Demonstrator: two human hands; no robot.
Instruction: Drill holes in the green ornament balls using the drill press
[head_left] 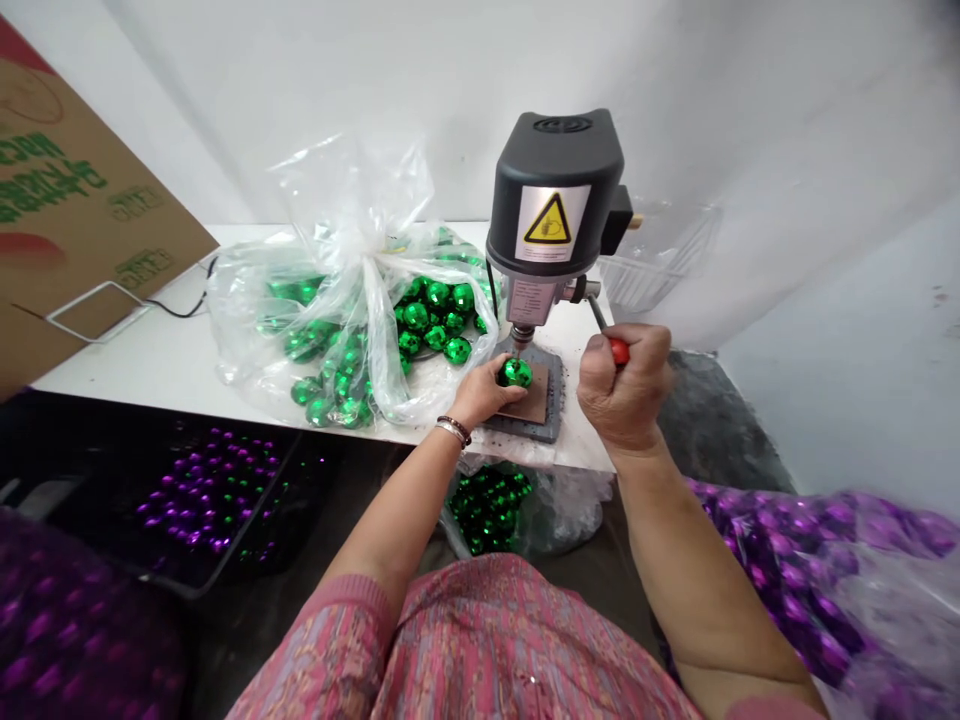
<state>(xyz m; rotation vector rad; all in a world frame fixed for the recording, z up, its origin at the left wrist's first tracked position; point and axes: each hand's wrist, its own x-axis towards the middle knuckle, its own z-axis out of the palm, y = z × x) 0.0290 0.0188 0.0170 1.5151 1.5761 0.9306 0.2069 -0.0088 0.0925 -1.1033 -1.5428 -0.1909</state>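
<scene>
My left hand point(487, 390) grips a shiny green faceted ball point(516, 373) between thumb and fingers. The ball rests on a brown board point(534, 400) over the grey base point(553, 425) of a bench drill press point(559, 180), right under its chuck point(523, 335). My right hand point(628, 385) is wrapped round the red knob point(619, 350) of the press's feed lever, to the right of the machine. Left of the press, a clear plastic bag point(390, 380) lies with its mouth open toward my left hand, and several green balls point(435, 310) show inside.
A cardboard box point(97, 200) stands at the left end of the white table point(150, 350). Under the table edge hangs a bag of green balls point(491, 505). A dark crate point(210, 580) with purple and green balls is at lower left, and bagged purple balls point(795, 560) lie at right.
</scene>
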